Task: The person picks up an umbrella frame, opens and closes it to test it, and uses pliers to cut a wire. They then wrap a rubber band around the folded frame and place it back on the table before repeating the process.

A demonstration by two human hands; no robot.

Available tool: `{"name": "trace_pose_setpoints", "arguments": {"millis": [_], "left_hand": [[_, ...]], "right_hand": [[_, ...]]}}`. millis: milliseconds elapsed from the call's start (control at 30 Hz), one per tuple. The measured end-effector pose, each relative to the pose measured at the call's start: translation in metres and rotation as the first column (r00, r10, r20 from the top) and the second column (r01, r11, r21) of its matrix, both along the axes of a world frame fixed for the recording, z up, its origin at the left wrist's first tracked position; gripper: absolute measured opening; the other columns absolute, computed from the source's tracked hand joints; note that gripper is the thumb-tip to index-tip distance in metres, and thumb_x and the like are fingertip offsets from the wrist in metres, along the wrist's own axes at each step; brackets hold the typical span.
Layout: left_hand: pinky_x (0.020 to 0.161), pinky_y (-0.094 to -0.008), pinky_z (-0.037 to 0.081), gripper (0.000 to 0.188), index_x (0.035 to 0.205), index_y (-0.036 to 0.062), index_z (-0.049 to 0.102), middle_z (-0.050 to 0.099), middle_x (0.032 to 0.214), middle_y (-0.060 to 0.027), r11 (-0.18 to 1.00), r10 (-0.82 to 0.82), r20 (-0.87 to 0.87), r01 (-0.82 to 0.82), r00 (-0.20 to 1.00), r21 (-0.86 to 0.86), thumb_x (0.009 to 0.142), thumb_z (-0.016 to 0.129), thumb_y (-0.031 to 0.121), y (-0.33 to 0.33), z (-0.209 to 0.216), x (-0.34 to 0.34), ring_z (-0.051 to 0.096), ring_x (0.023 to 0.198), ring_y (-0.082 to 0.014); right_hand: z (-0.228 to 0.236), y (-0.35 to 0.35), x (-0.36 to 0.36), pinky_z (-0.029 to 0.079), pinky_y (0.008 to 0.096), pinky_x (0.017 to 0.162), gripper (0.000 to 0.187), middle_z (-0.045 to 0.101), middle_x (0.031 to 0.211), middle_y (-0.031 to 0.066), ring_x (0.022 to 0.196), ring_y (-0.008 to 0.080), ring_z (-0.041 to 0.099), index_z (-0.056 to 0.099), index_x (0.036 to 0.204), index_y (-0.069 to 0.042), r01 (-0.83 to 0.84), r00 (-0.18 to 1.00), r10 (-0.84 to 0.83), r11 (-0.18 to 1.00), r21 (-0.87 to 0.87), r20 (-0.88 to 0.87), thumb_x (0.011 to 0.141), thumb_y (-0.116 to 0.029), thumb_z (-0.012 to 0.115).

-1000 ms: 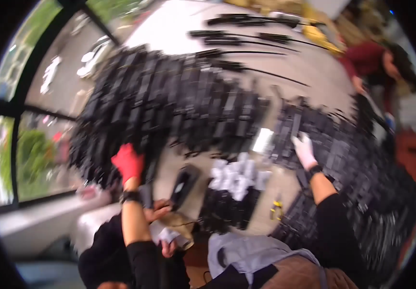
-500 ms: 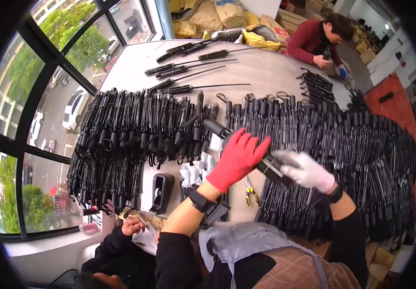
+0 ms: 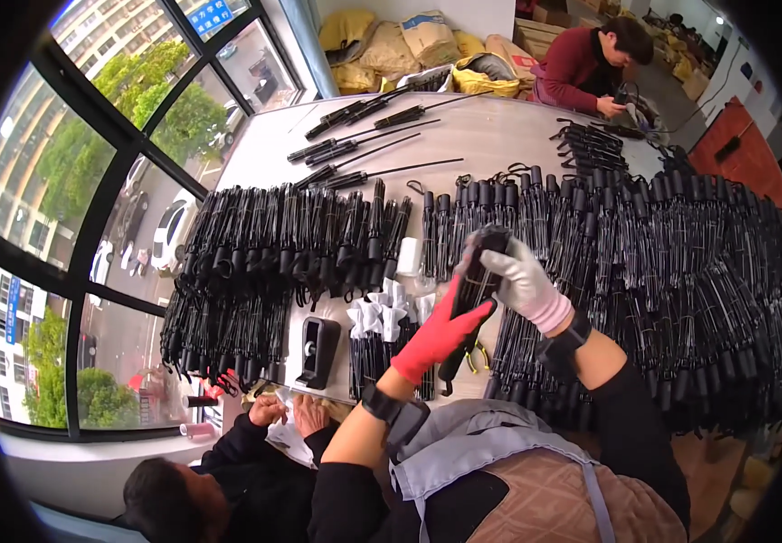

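Observation:
A folded black umbrella frame (image 3: 477,282) is held up over the near middle of the table, steeply tilted. My left hand (image 3: 438,337), in a red glove, wraps round its lower middle. In a white glove with a pink cuff, my right hand (image 3: 528,282) closes on its upper end. The lower end of the frame sticks out below my left hand. Yellow-handled pliers (image 3: 478,358) lie just beyond it, partly covered. Left of my left hand stand black umbrella frames topped with white wrapping (image 3: 383,312).
Rows of black umbrella frames fill the table's left (image 3: 255,235) and right (image 3: 662,271). A black tape dispenser (image 3: 318,351) sits near the front edge. Loose long-shafted frames (image 3: 355,149) lie at the back. One person (image 3: 174,502) sits at lower left, another (image 3: 581,68) works at far right.
The umbrella frame has swung from a slant to a steeper position. My right hand has moved from its lower end up to its upper end. The view has shifted slightly.

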State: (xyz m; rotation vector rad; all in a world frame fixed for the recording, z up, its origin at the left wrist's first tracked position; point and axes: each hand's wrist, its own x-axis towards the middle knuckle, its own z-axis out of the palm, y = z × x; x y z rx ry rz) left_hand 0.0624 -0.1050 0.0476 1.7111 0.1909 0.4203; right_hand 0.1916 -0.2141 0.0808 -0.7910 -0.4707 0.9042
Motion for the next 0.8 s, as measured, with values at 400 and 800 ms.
{"name": "trace_pose_setpoints", "arguments": {"millis": [400, 800], "left_hand": [[0.066, -0.0292, 0.051, 0.036, 0.113, 0.0033, 0.057, 0.066, 0.091, -0.0038, 0.903, 0.099, -0.073, -0.12, 0.992, -0.412, 0.081, 0.072, 0.01, 0.002, -0.042, -0.013, 0.064, 0.08, -0.0121], [0.072, -0.0356, 0.051, 0.047, 0.12, 0.0067, 0.054, 0.065, 0.089, -0.0068, 0.757, -0.04, -0.366, 0.268, 0.93, 0.596, 0.081, 0.073, 0.023, 0.066, -0.042, -0.057, 0.064, 0.08, -0.0182]], "right_hand": [[0.001, 0.009, -0.041, 0.047, 0.039, 0.075, 0.025, 0.057, 0.092, 0.0092, 0.089, 0.0289, 0.056, 0.059, 0.098, -0.004, 0.551, -0.327, 0.08, 0.826, 0.121, 0.942, 0.076, -0.015, 0.067], [-0.018, -0.046, -0.024, 0.034, 0.0223, 0.046, 0.018, 0.043, 0.055, -0.0023, 0.047, 0.0086, 0.04, 0.059, 0.082, -0.006, -0.047, 0.804, 0.436, 0.725, -0.687, 0.405, 0.091, -0.021, 0.053]]}}
